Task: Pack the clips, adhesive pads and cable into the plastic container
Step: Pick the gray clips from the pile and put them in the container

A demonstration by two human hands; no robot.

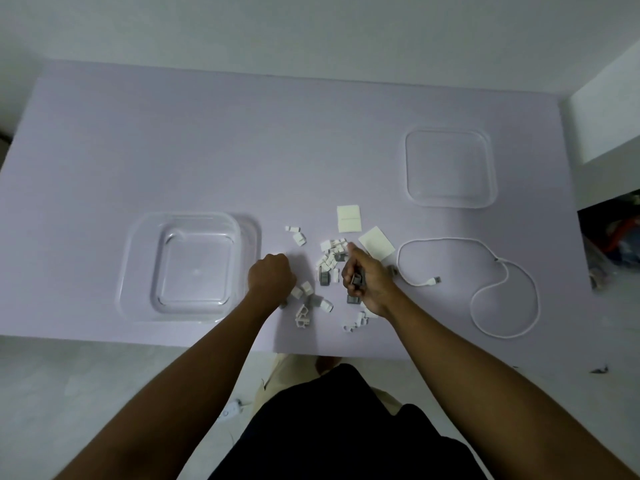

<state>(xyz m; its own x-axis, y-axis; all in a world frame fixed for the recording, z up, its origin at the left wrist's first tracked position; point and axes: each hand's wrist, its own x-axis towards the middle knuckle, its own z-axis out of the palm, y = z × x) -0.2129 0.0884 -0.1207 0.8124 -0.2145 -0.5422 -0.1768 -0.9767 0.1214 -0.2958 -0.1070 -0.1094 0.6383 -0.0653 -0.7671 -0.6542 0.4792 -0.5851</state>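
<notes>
**Here, the clips lie between your two hands**

Your left hand (pixel 272 275) is clenched into a fist, knuckles up, just right of the plastic container (pixel 133 271). I cannot tell whether anything sits inside the fist. Your right hand (pixel 367 280) grips a grey clip (pixel 356 280) in its curled fingers, while its index finger (pixel 350 249) points out to the far side of the pile.

The loose clips (pixel 330 258), white and grey, are scattered on the lilac table (pixel 207 150) between and around both hands. A few lie right at your left wrist and a few under your right wrist.

The two adhesive pads (pixel 349 219) lie just beyond your right hand, one squarely and one tilted, both near the pile. The cable (pixel 433 281) is looped to the right of your right hand, its plug end nearest to it.

The container stands open to the left with no parts in it. Its clear lid (pixel 412 168) lies flat well apart, at the far right of the table.
</notes>
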